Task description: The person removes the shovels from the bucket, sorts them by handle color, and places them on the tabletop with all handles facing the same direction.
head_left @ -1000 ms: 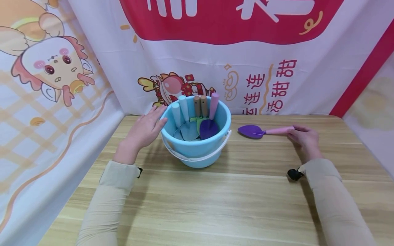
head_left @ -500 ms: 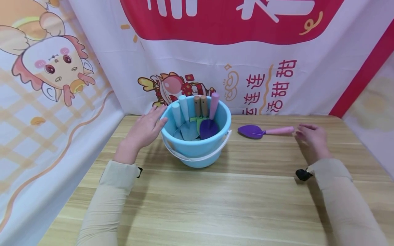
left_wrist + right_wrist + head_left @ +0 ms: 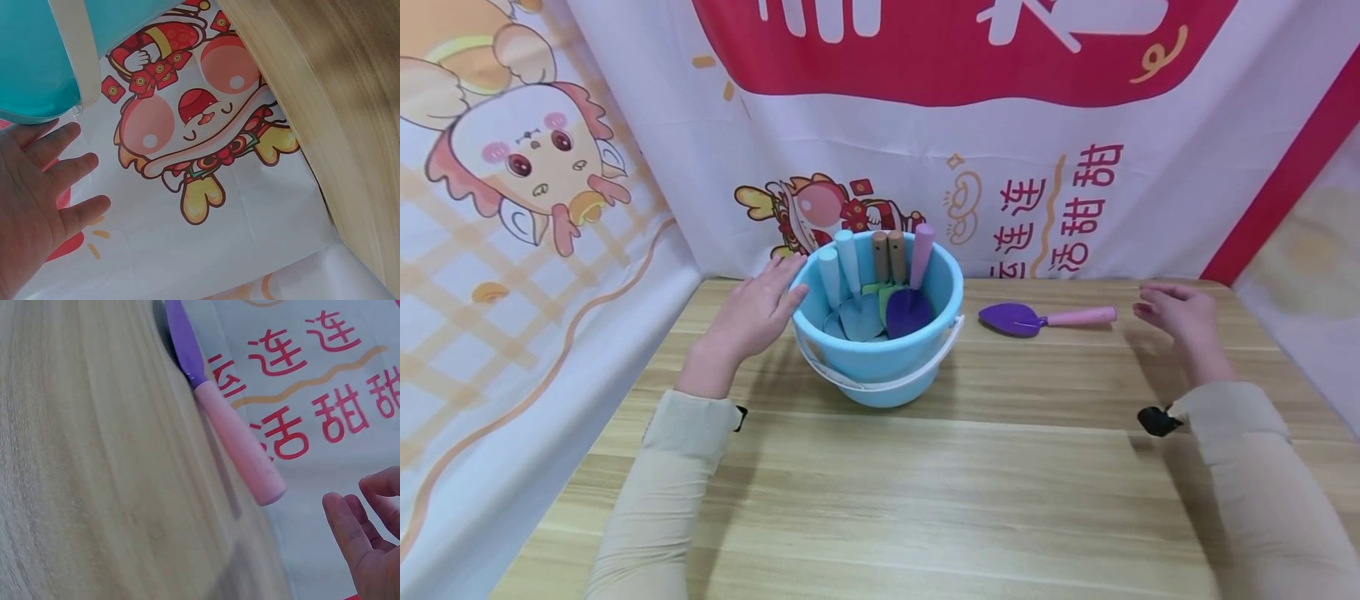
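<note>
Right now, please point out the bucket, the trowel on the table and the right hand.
Bucket (image 3: 874, 363): head view, front wall.
Trowel on the table (image 3: 233, 433): right wrist view, pink handle.
Right hand (image 3: 1189, 322): head view, middle of hand.

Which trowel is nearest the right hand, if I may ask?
The pink-handled purple trowel lying on the table; the matching trowel and the other tools are inside the blue bucket.
</note>
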### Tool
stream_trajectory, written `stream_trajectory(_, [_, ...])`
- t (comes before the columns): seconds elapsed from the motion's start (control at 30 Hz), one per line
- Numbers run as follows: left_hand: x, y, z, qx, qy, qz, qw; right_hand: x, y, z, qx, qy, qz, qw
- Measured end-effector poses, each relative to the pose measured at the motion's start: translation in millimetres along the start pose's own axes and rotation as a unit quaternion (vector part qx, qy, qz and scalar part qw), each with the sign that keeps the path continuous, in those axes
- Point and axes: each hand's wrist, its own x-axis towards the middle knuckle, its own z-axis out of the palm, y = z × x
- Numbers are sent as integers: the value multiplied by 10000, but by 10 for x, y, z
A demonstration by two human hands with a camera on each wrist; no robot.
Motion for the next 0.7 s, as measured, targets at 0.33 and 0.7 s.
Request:
stream_trajectory(0.33, [1, 3, -4, -1, 13, -10, 10000, -86, -66, 60, -1172, -324, -461, 9915])
stream_trajectory(0.7, [8, -3, -4, 55, -38, -39, 10000, -216, -255, 290, -3304, -498, -998, 9372])
